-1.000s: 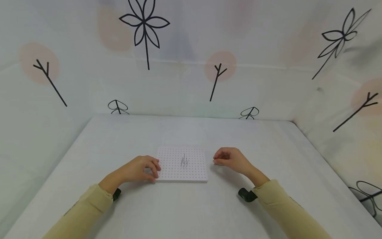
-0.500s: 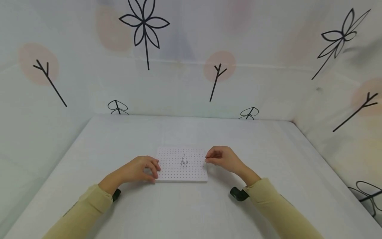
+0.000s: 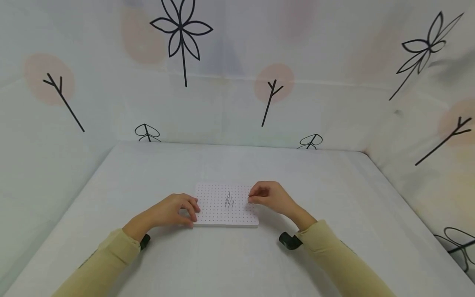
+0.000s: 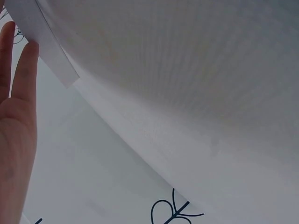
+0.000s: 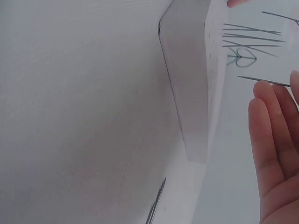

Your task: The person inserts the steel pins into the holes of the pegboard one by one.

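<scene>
Fingers of the right hand [image 3: 272,198] are pinching a single thin needle [image 5: 250,78] between thumb and fingertips, above the right part of a white pegboard [image 3: 211,206]. Fingers of the left hand [image 3: 176,210] are relaxed and extended, touching the board's left edge, with the thumb by its near left corner.

Between the two sets of fingers, a cluster of upright needles [image 3: 229,201] stands in the board, some tilted.

The right wrist view shows the pinched needle's length clearly, with a gap between its tip and the board; in the head view it is barely discernible. The same view alone reveals loose needles [image 5: 156,203], at least two, on the worktop, below and well apart from the right fingers in that view. The left wrist view shows two left fingers against the board's side wall, with the upright needles out of frame.

The worktop [image 3: 237,255] beneath both hands is covered in plain white. Beyond the fingers hangs a pale backdrop [image 3: 222,103] printed with black plant outlines and pinkish discs. Behind the fingers, both forearms wear yellowish sleeves [image 3: 341,260]; a dark cylindrical device [image 3: 290,241] sits below the right wrist.
</scene>
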`<state>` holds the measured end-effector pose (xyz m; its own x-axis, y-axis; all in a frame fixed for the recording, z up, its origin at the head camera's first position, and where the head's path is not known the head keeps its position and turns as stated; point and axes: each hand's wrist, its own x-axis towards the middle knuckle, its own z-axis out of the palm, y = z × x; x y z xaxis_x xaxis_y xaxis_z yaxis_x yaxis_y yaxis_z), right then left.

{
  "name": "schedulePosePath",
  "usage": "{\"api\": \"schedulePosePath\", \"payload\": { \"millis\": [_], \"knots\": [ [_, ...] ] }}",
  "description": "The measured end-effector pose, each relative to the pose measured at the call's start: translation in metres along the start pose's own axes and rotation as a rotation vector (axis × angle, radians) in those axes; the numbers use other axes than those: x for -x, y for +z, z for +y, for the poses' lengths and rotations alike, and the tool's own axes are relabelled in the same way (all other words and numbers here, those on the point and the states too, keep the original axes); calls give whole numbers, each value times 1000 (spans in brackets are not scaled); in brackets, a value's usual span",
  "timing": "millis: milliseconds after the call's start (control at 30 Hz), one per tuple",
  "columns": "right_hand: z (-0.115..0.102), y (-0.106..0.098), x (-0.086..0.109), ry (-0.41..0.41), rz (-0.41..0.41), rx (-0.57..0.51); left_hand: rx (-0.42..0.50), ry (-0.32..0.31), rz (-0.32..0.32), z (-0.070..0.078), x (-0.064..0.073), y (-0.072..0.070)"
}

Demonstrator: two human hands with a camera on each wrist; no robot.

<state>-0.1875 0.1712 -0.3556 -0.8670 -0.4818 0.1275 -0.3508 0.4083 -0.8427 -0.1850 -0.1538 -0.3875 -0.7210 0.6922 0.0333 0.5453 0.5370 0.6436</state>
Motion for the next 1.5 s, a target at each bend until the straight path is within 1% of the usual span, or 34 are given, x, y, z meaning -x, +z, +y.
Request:
{"api": "schedulePosePath", "payload": {
  "millis": [33, 200, 567, 900, 1200, 1500],
  "knots": [
    [1, 1, 0, -4, -4, -5, 0, 1, 0, 0, 0, 0],
    [20, 6, -7, -22, -4, -18, 3, 3, 3, -1, 0, 1],
    [16, 17, -11, -37, -15, -24, 0, 13, 6, -2, 1, 1],
    [14, 26, -14, -22, -40, -48, 1, -11, -2, -1, 1, 0],
    [10, 36, -16, -42, -48, -61, 2, -8, -1, 0, 1, 0],
    [10, 45, -20, -53, -43, -33, 10, -9, -3, -2, 1, 0]
  ]
}}
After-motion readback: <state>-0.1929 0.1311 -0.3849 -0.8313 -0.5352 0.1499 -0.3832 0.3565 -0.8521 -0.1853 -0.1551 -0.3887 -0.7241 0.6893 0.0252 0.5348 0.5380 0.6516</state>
